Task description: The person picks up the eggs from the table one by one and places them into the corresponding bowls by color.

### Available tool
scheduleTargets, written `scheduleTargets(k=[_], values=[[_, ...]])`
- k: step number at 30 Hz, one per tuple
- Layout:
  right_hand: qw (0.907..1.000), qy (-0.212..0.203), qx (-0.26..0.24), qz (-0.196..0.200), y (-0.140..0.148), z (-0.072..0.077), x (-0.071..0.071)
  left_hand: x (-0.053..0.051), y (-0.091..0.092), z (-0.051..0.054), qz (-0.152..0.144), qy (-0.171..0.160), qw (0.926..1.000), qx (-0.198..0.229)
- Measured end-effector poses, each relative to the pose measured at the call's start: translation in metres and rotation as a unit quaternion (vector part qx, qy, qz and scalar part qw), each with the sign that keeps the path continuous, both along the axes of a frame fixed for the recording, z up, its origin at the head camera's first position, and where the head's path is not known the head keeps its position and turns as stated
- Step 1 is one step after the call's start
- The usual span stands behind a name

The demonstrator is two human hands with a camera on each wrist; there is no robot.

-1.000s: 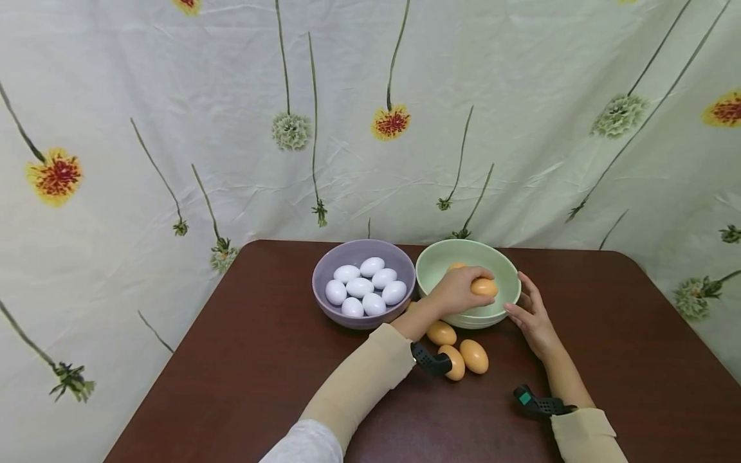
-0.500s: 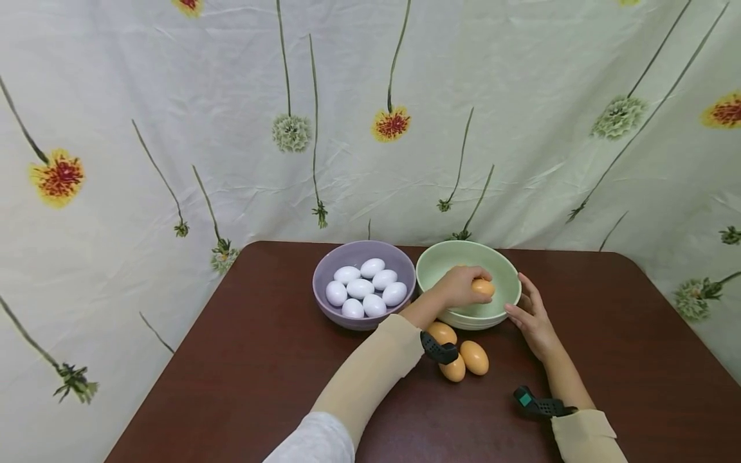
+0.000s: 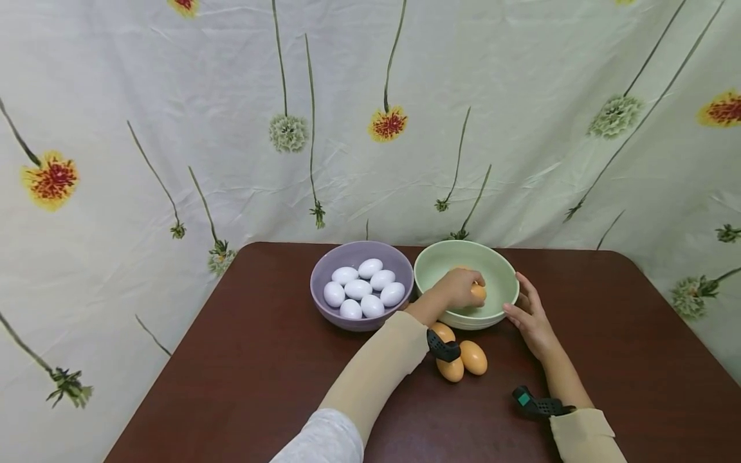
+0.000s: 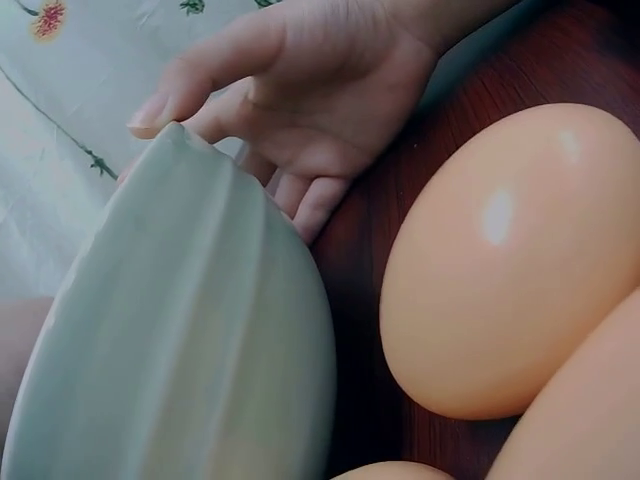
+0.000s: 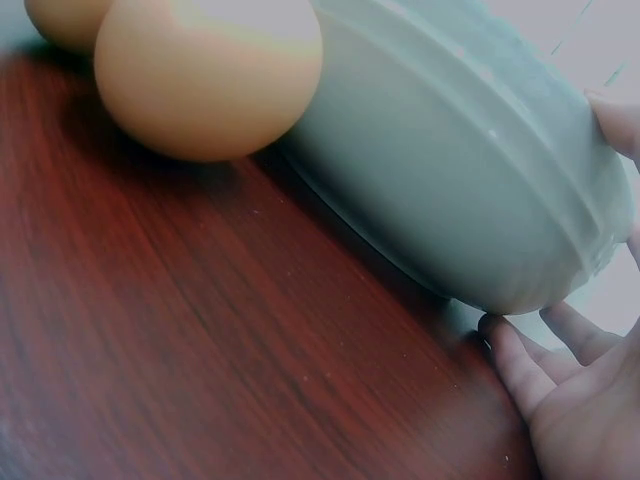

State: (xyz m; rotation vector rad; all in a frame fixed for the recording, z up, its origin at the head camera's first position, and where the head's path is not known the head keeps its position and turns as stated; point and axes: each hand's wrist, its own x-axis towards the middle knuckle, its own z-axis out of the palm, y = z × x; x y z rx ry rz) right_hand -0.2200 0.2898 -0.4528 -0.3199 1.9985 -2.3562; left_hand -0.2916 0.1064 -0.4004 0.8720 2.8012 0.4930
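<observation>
In the head view my left hand (image 3: 454,289) is inside the green bowl (image 3: 431,265), its fingers curled round an orange-brown egg (image 3: 478,291). Another egg of that colour (image 3: 461,267) shows behind the fingers, partly hidden. My right hand (image 3: 534,323) holds the bowl's right side, thumb at the rim. The left wrist view shows this right hand (image 4: 335,90) with its thumb on the rim and other fingers against the outside. Several more brown eggs (image 3: 473,357) lie on the table in front of the bowl, some partly covered by the left wrist.
A purple bowl (image 3: 321,299) with several white eggs (image 3: 358,289) stands directly left of the green one. Both are near the far edge of the dark red-brown table (image 3: 260,360). A flowered cloth (image 3: 231,128) hangs behind it.
My left hand has moved slightly left and lower in the green bowl with the egg, and its forearm has shifted right. The right hand has stayed at the rim.
</observation>
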Motion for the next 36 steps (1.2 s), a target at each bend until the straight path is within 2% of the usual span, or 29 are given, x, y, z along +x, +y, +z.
scheduleTargets(k=[7, 14, 19, 28, 36], values=[[1.0, -0.001, 0.0, -0.003, -0.0007, 0.0006, 0.0002, 0.0029, 0.0004, 0.0019, 0.001, -0.019, 0.9994, -0.03], [1.0, -0.004, 0.001, -0.004, -0.0006, 0.0002, -0.0002, 0.0027, 0.0016, 0.0007, 0.011, -0.033, 0.9988, -0.035], [1.0, -0.002, 0.002, -0.003, -0.0006, -0.0001, -0.0006, 0.0021, 0.0015, -0.0002, 0.011, -0.03, 0.999, -0.032], [1.0, 0.004, -0.007, -0.005, -0.0006, -0.003, -0.0016, 0.0028, -0.0008, 0.002, 0.017, -0.006, 0.9992, 0.035], [1.0, 0.002, 0.0, -0.007, -0.0005, -0.0039, -0.0026, 0.0053, -0.0037, 0.0031, 0.026, 0.016, 0.9939, 0.106]])
